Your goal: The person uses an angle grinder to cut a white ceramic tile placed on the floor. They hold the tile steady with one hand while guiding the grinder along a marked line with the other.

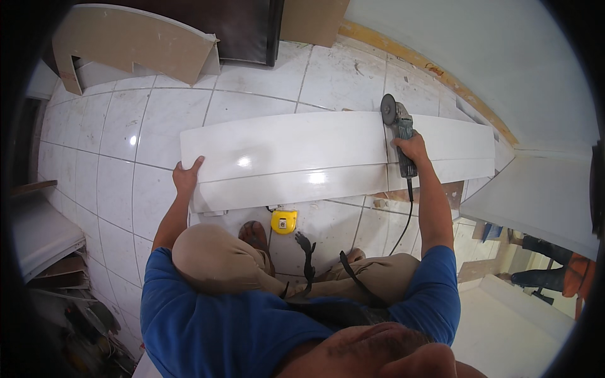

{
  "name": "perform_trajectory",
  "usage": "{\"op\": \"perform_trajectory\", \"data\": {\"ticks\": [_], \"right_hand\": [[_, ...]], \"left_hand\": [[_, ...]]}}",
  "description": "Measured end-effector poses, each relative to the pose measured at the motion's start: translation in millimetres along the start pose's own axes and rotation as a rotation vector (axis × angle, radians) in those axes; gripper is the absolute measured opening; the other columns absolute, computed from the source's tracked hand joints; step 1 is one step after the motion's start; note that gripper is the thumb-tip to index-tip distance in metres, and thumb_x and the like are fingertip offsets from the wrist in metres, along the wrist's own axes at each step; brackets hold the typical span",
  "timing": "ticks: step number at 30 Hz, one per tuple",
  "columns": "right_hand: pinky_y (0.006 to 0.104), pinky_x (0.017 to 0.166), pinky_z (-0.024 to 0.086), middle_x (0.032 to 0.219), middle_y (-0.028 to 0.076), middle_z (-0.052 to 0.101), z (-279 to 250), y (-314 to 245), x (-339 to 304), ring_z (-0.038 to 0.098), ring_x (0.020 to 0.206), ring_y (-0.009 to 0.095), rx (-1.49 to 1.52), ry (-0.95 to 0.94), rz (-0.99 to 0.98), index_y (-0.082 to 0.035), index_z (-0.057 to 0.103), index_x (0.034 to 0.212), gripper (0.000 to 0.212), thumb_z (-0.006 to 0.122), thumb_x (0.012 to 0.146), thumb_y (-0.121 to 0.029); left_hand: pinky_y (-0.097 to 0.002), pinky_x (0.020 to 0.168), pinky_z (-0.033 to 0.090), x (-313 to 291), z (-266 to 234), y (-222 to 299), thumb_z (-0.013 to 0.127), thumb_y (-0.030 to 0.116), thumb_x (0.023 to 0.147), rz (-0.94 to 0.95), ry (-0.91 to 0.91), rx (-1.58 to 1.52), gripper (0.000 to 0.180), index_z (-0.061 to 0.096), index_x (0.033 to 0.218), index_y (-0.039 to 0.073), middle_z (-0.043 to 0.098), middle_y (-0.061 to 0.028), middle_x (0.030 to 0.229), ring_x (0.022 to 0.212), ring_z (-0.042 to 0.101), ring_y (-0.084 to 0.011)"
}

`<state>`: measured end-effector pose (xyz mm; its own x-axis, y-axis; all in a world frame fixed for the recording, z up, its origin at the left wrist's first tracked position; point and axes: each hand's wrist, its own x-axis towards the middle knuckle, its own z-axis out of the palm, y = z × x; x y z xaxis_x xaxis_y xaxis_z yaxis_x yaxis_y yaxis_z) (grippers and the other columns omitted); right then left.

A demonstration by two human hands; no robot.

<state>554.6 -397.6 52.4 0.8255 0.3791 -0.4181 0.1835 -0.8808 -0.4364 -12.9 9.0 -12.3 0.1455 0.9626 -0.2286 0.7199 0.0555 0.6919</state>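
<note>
1. White glossy panel (283, 148) stretches from the left hand (185, 179), which grips its left end, thumb on top, to past the right hand (413, 147).
2. The right hand wraps around an angle grinder (403, 131); its body's pale markings are too small to read.
3. Right of the left hand, nearer the body: yellow tape measure (284, 222), labelled.
4. Beyond the right hand, red writing marks a wooden strip (409, 55).

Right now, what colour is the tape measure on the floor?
The tape measure is yellow; it shows best in the head view.
</note>
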Motion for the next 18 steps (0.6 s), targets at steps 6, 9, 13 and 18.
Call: {"op": "perform_trajectory", "data": {"ticks": [6, 9, 13, 18], "right_hand": [[0.0407, 0.081, 0.056, 0.100, 0.021, 0.073, 2.2, 2.9, 3.7, 0.072, 0.089, 0.031, 0.007, 0.040, -0.044, 0.005, 0.068, 0.110, 0.062, 0.083, 0.064, -0.034], [0.0423, 0.088, 0.055, 0.106, 0.024, 0.072, 1.4, -1.8, 3.0, 0.071, 0.099, 0.036, 0.003, 0.001, -0.013, 0.004, 0.067, 0.114, 0.066, 0.082, 0.064, -0.036], [0.0424, 0.088, 0.055, 0.106, 0.024, 0.073, 0.2, -3.8, 1.2, 0.071, 0.099, 0.036, 0.014, -0.007, -0.001, 0.004, 0.067, 0.114, 0.066, 0.082, 0.063, -0.036], [0.0424, 0.088, 0.056, 0.105, 0.025, 0.073, 0.7, -0.5, 3.4, 0.071, 0.098, 0.037, -0.012, 0.008, -0.018, 0.005, 0.068, 0.113, 0.067, 0.082, 0.063, -0.036]], "left_hand": [[-0.0360, 0.082, 0.056, 1.0, 0.5, 0.9, 0.090, 0.048, 0.073, 0.007, -0.020, -0.039, 0.069, 0.068, 0.106, -0.009, 0.075, -0.0181, 0.099, 0.089, 0.072, -0.0249], [-0.0360, 0.082, 0.056, 0.8, -1.3, 0.4, 0.090, 0.047, 0.073, 0.003, -0.017, -0.034, 0.068, 0.068, 0.106, -0.009, 0.075, -0.0179, 0.099, 0.089, 0.072, -0.0247], [-0.0356, 0.083, 0.056, -1.8, -1.7, 4.4, 0.090, 0.046, 0.073, -0.002, -0.011, -0.013, 0.068, 0.068, 0.107, -0.009, 0.075, -0.0177, 0.099, 0.089, 0.072, -0.0243], [-0.0351, 0.083, 0.056, 0.6, 0.3, 2.7, 0.089, 0.045, 0.074, 0.012, 0.002, -0.026, 0.067, 0.068, 0.106, -0.009, 0.075, -0.0176, 0.099, 0.089, 0.072, -0.0241]]}}
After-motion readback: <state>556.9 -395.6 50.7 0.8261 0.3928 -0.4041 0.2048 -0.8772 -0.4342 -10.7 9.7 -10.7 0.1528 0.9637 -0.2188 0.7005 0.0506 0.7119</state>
